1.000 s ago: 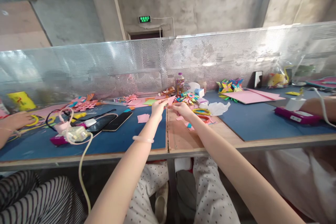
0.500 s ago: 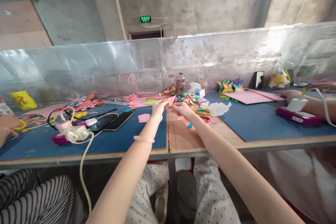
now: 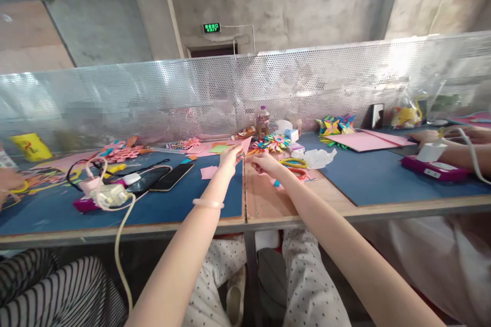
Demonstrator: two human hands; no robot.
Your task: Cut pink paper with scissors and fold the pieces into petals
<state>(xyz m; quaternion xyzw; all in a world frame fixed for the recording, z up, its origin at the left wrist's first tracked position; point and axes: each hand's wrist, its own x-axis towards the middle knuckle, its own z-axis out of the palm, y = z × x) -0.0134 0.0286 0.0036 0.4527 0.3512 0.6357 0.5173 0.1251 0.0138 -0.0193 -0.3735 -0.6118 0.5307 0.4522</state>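
Ahead, both hands meet far out over bench seam: left hand pinches pink paper piece at its lower edge, point tilted up and away — right hand just beside, fingers curled, grip on paper unclear. Left hand nearer paper. Surface: blue mat left, bare wooden board right, scraps scattered. Room: perforated metal screen, concrete wall behind.

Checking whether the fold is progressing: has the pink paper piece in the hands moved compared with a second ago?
Yes, slightly. The pink paper piece now sits a little higher and left, its tip closer to the bottle, held by left hand and right hand.
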